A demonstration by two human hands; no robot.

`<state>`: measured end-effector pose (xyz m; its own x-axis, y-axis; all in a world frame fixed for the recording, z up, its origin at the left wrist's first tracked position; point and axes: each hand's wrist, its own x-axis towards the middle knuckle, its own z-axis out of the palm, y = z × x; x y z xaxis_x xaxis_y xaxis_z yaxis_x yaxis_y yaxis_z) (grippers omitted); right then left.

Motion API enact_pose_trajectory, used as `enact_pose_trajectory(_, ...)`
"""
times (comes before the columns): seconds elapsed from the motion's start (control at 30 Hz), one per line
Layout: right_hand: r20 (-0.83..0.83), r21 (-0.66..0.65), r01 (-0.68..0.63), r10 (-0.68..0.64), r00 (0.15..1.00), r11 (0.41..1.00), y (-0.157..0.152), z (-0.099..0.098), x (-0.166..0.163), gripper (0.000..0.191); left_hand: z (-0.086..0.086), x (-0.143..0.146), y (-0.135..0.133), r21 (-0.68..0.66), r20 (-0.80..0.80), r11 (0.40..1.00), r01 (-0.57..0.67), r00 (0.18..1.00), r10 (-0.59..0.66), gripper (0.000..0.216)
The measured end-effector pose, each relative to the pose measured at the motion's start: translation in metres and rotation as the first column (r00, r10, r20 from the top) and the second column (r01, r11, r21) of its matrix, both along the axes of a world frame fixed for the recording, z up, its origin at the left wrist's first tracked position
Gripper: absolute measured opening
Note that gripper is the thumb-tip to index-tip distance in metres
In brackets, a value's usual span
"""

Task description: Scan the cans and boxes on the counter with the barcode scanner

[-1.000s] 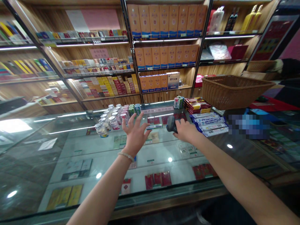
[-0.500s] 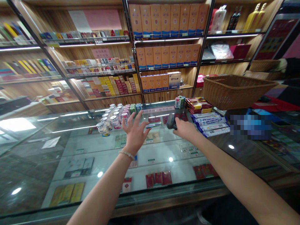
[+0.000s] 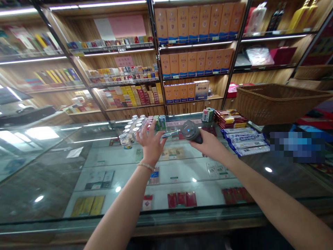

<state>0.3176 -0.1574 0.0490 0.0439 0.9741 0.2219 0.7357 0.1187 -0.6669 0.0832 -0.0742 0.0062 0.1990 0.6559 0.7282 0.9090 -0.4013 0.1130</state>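
My left hand [image 3: 150,145], a beaded bracelet at its wrist, pinches one end of a slim blue-green and white pack [image 3: 171,133] between thumb and forefinger. Its other fingers are spread. The pack points to the right over the glass counter, slightly tilted; its exact kind is too small to make out. In my right hand [image 3: 212,144] is a dark handheld barcode scanner [image 3: 190,131], gripped by the handle. A small blue light shows on its rounded head, which is close to the pack's right end.
Small white-lidded bottles [image 3: 126,141] and cans [image 3: 162,121] stand left of centre on the glass counter [image 3: 125,220]. Blue-white packets [image 3: 246,140], red-yellow packs [image 3: 231,118] and a wicker basket [image 3: 275,106] are to the right. Boxed goods fill the shelves behind.
The scanner has turned so that its rounded head and blue light show. The pack has tilted, its right end a little higher. The view has shifted left.
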Motion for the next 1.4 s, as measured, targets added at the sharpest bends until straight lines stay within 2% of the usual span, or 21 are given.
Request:
enact_pose_trajectory(0.13,-0.002,-0.053,-0.103,0.103,0.995,0.993,-0.006,-0.002,-0.011,0.027,-0.003,-0.003,0.003,-0.001,0.013,0.999,-0.037,0.999,0.037,0.015)
enact_pose_trajectory(0.4,0.025,-0.093,-0.177,0.18,0.983,0.98,-0.01,-0.006,-0.018,0.03,-0.004,-0.008,0.006,0.016,0.047,0.998,-0.055,0.997,0.054,0.016)
enact_pose_trajectory(0.93,0.016,-0.119,-0.213,0.217,0.976,0.97,-0.015,0.003,-0.022,0.025,-0.005,-0.007,0.007,0.01,0.022,0.998,-0.066,0.998,0.066,0.015)
enact_pose_trajectory(1.23,0.013,-0.132,-0.199,0.203,0.979,0.971,-0.013,0.002,-0.021,0.026,-0.011,-0.011,0.011,0.065,0.012,0.996,-0.059,0.998,0.058,0.014)
enact_pose_trajectory(1.4,0.013,-0.127,-0.202,0.205,0.979,0.971,-0.013,0.001,-0.02,0.029,-0.008,-0.008,0.008,0.021,0.032,0.998,-0.064,0.998,0.063,0.014)
